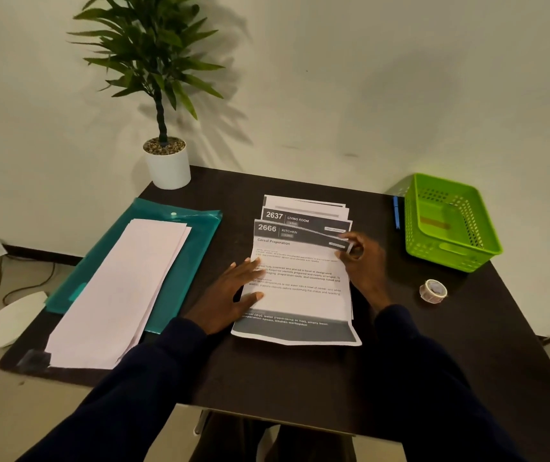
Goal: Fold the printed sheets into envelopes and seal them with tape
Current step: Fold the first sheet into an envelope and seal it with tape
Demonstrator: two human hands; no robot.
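sheets (303,301) on table (283,378), pale wall (333,78)

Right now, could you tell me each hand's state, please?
Left hand: open, flat on the top printed sheet.
Right hand: pinching that sheet's top-right corner.

one head-worn wide-angle view, looking forward and down

the camera sits above the near edge of the dark table (300,378), close over it; the printed sheets (300,301) lie mid-frame; it faces the far wall (366,78); the plant (153,55) marks the far left corner, the green basket (453,258) the right edge
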